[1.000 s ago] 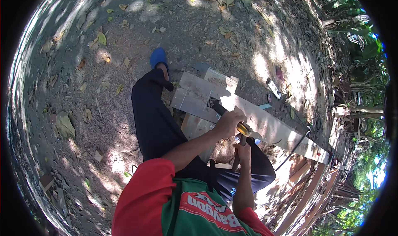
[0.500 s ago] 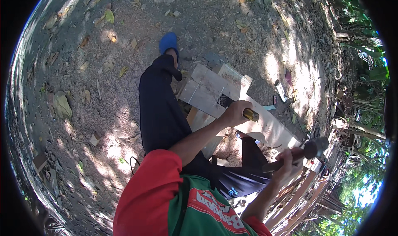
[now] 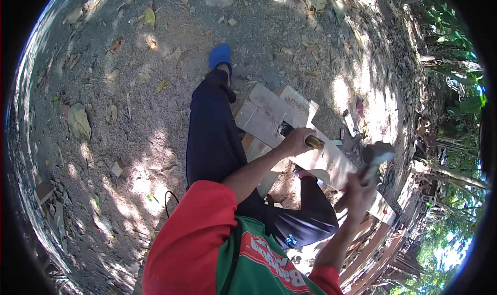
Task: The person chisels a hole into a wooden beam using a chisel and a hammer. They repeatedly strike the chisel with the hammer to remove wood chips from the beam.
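My left hand is wrapped round a chisel, whose yellowish handle end sticks out of the fist; its blade is hidden by the hand. Just beside that fist, a dark square hole is cut in a pale wooden board. To the right, my right hand grips a hammer by its handle, with the dark head raised and blurred by motion. The hammer is apart from the chisel. A long plank runs from near the left hand toward the lower right.
My leg in dark trousers, with a blue shoe, stretches out left of the board. A white-handled tool lies on the ground beyond the plank. More timber is at the lower right, and dry leaves dot the ground.
My right hand has swung the hammer, its head shifting left and farther away. My left hand keeps its hold at the hole. The whole view has shifted slightly.
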`<state>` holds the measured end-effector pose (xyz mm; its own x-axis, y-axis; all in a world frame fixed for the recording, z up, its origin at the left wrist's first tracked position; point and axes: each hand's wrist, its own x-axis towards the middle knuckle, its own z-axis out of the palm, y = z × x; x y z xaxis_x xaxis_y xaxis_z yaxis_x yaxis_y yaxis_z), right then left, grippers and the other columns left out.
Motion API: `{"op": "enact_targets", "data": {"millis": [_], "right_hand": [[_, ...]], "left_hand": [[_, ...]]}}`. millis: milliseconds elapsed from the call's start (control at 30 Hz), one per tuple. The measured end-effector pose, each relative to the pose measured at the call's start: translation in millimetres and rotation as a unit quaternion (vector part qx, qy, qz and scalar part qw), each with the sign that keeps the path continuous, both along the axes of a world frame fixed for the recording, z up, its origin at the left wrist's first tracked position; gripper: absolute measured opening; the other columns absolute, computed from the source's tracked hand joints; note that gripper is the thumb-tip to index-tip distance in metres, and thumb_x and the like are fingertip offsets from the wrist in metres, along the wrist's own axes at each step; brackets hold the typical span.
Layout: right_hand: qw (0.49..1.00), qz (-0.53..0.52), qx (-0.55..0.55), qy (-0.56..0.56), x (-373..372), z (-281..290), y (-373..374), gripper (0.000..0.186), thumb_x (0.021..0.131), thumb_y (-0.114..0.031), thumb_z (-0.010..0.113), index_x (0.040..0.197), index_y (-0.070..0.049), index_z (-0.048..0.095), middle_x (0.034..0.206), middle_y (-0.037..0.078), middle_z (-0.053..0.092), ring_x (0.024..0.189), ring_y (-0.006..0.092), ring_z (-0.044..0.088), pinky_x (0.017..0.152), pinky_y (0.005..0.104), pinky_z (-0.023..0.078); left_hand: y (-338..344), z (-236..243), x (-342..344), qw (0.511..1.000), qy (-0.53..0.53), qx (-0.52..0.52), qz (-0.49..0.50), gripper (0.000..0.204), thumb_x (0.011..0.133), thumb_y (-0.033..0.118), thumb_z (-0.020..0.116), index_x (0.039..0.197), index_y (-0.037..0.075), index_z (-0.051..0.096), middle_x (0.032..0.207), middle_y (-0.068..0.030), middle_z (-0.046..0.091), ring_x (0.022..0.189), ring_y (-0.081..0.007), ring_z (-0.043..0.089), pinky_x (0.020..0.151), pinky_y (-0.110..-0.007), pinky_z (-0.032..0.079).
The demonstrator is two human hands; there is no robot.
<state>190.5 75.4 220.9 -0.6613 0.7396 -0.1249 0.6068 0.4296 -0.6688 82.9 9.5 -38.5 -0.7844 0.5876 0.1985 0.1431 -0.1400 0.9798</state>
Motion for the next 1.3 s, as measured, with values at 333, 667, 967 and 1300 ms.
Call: {"op": "enact_targets", "data": {"millis": [333, 667, 967, 1300], "right_hand": [[0.790, 0.151, 0.101, 0.585, -12.3, 95.7, 0.6, 0.029, 0.093, -0.021, 0.042, 0.065, -0.010, 0.043, 0.066, 0.007, 0.047, 0.059, 0.0178, 0.047, 0.065, 0.0337, 0.043], [0.990, -0.040, -0.133, 0.000, 20.2, -132.2, 22.9, 0.014, 0.078, -0.010, 0.061, 0.079, 0.003, 0.055, 0.056, 0.005, 0.054, 0.046, 0.0120, 0.052, 0.044, 0.0293, 0.041], [0.976, -0.040, -0.092, -0.193, 122.7, -275.6, 72.8, 0.013, 0.078, -0.010, 0.062, 0.077, 0.002, 0.058, 0.058, 0.008, 0.058, 0.045, 0.0156, 0.058, 0.040, 0.0324, 0.046], [0.978, -0.067, -0.104, -0.170, 124.5, -303.7, 61.0, 0.042, 0.073, -0.024, 0.071, 0.096, 0.009, 0.060, 0.080, 0.026, 0.065, 0.074, 0.0351, 0.066, 0.064, 0.0431, 0.053]], "left_hand": [[8.5, 15.9, -10.8, 0.992, 0.086, -0.080, 0.033, 0.027, 0.065, 0.020, 0.082, 0.080, 0.010, 0.063, 0.074, -0.0112, 0.061, 0.074, -0.0315, 0.060, 0.069, -0.043, 0.045], [-6.1, 48.4, -11.2, 0.996, -0.061, -0.065, -0.022, 0.028, 0.073, 0.022, 0.083, 0.087, 0.006, 0.064, 0.079, -0.0058, 0.062, 0.079, -0.0181, 0.061, 0.071, -0.033, 0.048], [-45.7, 35.1, -26.4, 0.979, -0.201, 0.022, -0.036, 0.020, 0.083, 0.012, 0.075, 0.075, 0.004, 0.058, 0.078, 0.0009, 0.061, 0.072, -0.0062, 0.055, 0.064, -0.026, 0.046], [-20.1, 24.8, -18.8, 0.998, -0.051, -0.037, -0.018, 0.018, 0.082, 0.012, 0.074, 0.079, 0.003, 0.059, 0.065, -0.0045, 0.057, 0.062, -0.0094, 0.052, 0.057, -0.029, 0.042]]}}
